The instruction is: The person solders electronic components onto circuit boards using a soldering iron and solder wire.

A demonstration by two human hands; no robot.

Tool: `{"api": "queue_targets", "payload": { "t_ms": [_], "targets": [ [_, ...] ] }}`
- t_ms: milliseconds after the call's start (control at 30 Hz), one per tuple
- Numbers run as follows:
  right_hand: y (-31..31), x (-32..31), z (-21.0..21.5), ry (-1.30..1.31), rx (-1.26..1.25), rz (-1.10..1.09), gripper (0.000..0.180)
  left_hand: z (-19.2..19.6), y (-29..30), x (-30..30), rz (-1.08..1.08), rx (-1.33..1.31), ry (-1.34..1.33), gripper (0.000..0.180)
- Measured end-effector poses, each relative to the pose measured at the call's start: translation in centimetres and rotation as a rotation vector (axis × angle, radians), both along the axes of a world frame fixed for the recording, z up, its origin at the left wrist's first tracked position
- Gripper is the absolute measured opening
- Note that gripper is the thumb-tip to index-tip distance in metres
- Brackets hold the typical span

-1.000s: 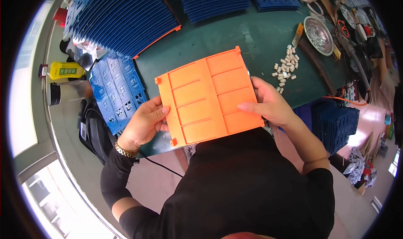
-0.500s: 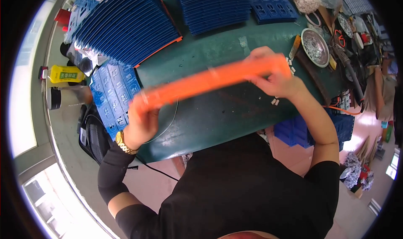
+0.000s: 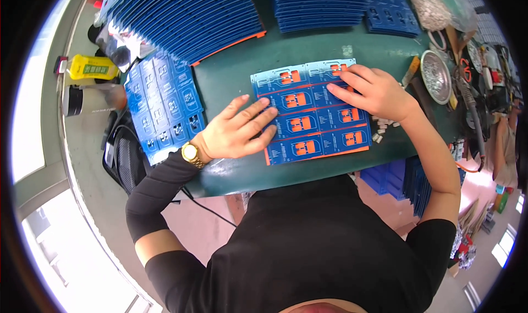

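Note:
A blue circuit board panel [image 3: 329, 142] lies flat before me on the green table mat [image 3: 231, 173]. It rests on an orange plate [image 3: 360, 150], which shows through the panel's cutouts and along its near edge. My left hand [image 3: 236, 130], fingers spread, touches the panel's left edge with its fingertips. At the upper right of the panel, my right hand [image 3: 379, 93] lies with fingers outstretched and apart, touching its surface. Neither hand grips anything. Small white parts [image 3: 380, 129] lie beside the panel's right edge, below my right wrist.
Tall stacks of blue panels [image 3: 181, 21] stand at the back. Another blue panel [image 3: 165, 101] lies on the left, near a yellow bottle [image 3: 93, 67]. On the right are a metal bowl [image 3: 435, 76], tools and a bag of small pale parts [image 3: 429, 8].
Earlier both hands held the orange plate raised and tilted, its orange side showing. Now it lies on the mat with the blue panel on top, and both hands have loosened.

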State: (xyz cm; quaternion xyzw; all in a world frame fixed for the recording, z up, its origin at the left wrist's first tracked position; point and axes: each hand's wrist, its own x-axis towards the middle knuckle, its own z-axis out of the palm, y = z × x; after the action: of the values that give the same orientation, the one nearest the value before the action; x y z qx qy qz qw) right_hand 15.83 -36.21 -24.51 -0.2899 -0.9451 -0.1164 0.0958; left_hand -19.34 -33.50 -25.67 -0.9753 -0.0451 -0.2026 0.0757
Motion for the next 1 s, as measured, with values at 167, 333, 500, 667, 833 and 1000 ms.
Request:
{"api": "queue_targets", "payload": {
  "t_ms": [167, 333, 500, 667, 833, 1000],
  "targets": [
    [-0.2, -0.1, -0.1, 0.016, 0.024, -0.003, 0.045, -0.5, -0.9, -0.7, 0.024, -0.045, 0.073, 0.025],
    [-0.3, -0.3, -0.3, 0.039, 0.018, -0.005, 0.046, -0.1, -1.6, -1.4, 0.083, -0.151, 0.164, 0.034],
    [-1.0, -0.7, -1.1, 0.064, -0.017, -0.005, 0.047, 0.4, -1.4, -1.5, 0.082, -0.204, 0.203, 0.044],
    [-1.4, -1.0, -0.2, 0.052, -0.144, 0.003, 0.048, 0.2, -1.0, -1.6, 0.058, -0.227, 0.206, 0.042],
    [-3.4, -0.1, 0.3, 0.109, -0.065, -0.113, 0.048, 0.4, -0.7, -1.2, 0.037, -0.282, 0.202, 0.039],
    [-9.8, 2.8, -0.9, 1.063, -0.015, -0.781, 0.040, 0.0, -1.3, -0.7, 0.086, -0.195, 0.204, 0.036]
  ]
}}
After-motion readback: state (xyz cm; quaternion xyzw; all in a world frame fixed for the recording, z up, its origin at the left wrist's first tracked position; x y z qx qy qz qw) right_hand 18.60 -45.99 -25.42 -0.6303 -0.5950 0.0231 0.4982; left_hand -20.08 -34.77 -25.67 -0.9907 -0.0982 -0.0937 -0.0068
